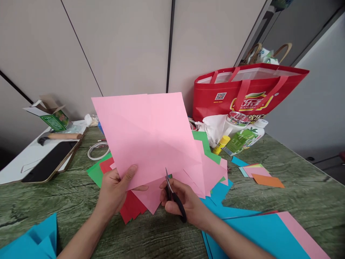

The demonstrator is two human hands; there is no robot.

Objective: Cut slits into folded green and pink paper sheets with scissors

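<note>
A large pink sheet of paper (145, 133) is held up in front of me, tilted towards my view. My left hand (114, 189) pinches its lower left corner, thumb on the front face and fingers behind. In my right hand (185, 201) is a pair of scissors (179, 207) with black handles, its blades pointing up at the sheet's lower edge. Whether the blades touch the paper I cannot tell. Behind and below the sheet lie more pink papers (149, 196), red papers (132, 208) and green paper (95, 174), partly hidden by it.
Blue sheets (256, 230) spread at the front right, folded blue paper (37, 237) at the front left. Small coloured slips (268, 180), a glue stick (221, 144) and a red bag (215, 93) stand right. A phone (50, 162), hammer (64, 136) and tape roll (98, 150) lie left.
</note>
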